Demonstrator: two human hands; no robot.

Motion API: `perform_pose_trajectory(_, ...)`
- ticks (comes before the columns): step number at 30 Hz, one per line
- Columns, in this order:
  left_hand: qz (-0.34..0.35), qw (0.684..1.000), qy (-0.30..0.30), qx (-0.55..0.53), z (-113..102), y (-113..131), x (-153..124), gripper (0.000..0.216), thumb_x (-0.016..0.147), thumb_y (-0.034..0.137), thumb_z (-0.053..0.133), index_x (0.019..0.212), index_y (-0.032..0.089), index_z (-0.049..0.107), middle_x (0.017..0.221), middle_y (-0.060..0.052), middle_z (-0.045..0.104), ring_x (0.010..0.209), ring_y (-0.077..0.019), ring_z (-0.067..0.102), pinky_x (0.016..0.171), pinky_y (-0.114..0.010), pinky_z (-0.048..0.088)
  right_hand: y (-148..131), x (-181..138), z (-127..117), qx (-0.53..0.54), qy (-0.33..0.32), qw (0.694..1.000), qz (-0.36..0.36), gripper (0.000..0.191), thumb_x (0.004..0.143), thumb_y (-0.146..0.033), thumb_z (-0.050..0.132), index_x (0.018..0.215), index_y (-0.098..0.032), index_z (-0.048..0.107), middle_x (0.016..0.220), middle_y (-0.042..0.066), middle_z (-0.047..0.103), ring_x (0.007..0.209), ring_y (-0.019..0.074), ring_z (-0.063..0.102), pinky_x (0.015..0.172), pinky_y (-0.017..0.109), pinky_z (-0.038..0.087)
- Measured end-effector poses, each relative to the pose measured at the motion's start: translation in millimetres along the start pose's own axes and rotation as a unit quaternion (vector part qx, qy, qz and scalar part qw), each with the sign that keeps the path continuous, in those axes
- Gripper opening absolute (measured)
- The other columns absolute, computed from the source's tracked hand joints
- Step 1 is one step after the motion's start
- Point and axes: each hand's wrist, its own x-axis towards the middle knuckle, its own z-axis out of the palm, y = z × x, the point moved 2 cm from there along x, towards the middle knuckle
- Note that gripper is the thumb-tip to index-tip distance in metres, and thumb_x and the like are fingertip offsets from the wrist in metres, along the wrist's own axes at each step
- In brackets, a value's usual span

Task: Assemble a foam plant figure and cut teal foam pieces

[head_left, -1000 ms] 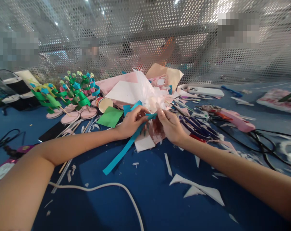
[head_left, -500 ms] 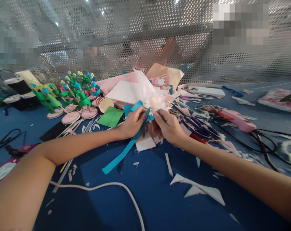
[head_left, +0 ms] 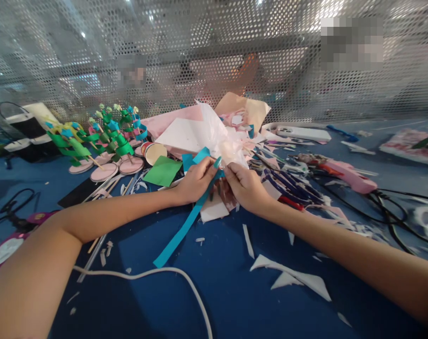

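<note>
Both hands meet near the middle of the view over a long blue paper strip [head_left: 180, 238]. My left hand [head_left: 197, 181] pinches the strip near its upper end, and the free length hangs down toward the lower left. Close beside it, my right hand [head_left: 245, 186] has thumb and fingers pressed together at the same end; a small folded blue bit shows between the hands. The exact fold is hidden by the fingers. Behind my left hand lie a green paper square [head_left: 163, 171] and more blue paper [head_left: 187, 161].
Paper trees on pink discs [head_left: 104, 172] stand at the left. A pink glue gun [head_left: 351, 175] with black cable lies right, near blue-handled pliers [head_left: 295, 186]. A white phone [head_left: 303, 133] lies behind. White scraps [head_left: 292, 275] and a white cable [head_left: 160, 270] lie in front.
My right hand has shifted slightly left and up, closer to my left hand. The strip's hanging tail has swung a little to the right and lower.
</note>
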Motion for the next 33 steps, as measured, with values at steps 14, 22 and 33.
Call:
perform_pose_trajectory(14,0.034,0.999,0.002,0.017,-0.1,0.1,-0.3,0.039,0.090,0.047,0.029,0.076,0.016,0.048,0.055,0.002,0.051,0.051,-0.0081,0.048,0.054,-0.021,0.039,1.4,-2.1,-1.0,0.028,0.020,0.999,0.029,0.030,0.088,-0.035,0.037,0.060,-0.023,0.035,0.042,-0.001,0.048,0.043,0.0139,0.047,0.048,0.026,0.033)
perform_pose_trajectory(22,0.035,0.999,-0.028,-0.018,0.2,0.0,-0.7,0.045,0.087,0.055,0.030,0.075,0.016,0.047,0.051,0.003,0.048,0.047,-0.0075,0.045,0.048,-0.021,0.037,-0.4,-2.5,-3.2,0.006,0.039,0.999,0.018,0.032,0.087,-0.035,0.038,0.058,-0.022,0.035,0.041,-0.002,0.044,0.041,0.0118,0.045,0.047,0.025,0.031)
perform_pose_trajectory(33,-0.005,0.990,-0.053,-0.128,1.1,-3.1,1.1,0.042,0.078,0.054,0.051,0.065,0.014,0.050,0.050,0.003,0.051,0.045,-0.0061,0.047,0.048,-0.020,0.039,6.7,-1.9,-5.4,0.053,0.110,0.992,0.029,0.038,0.089,-0.044,0.037,0.059,-0.021,0.035,0.044,-0.003,0.044,0.039,0.0088,0.043,0.044,0.023,0.032)
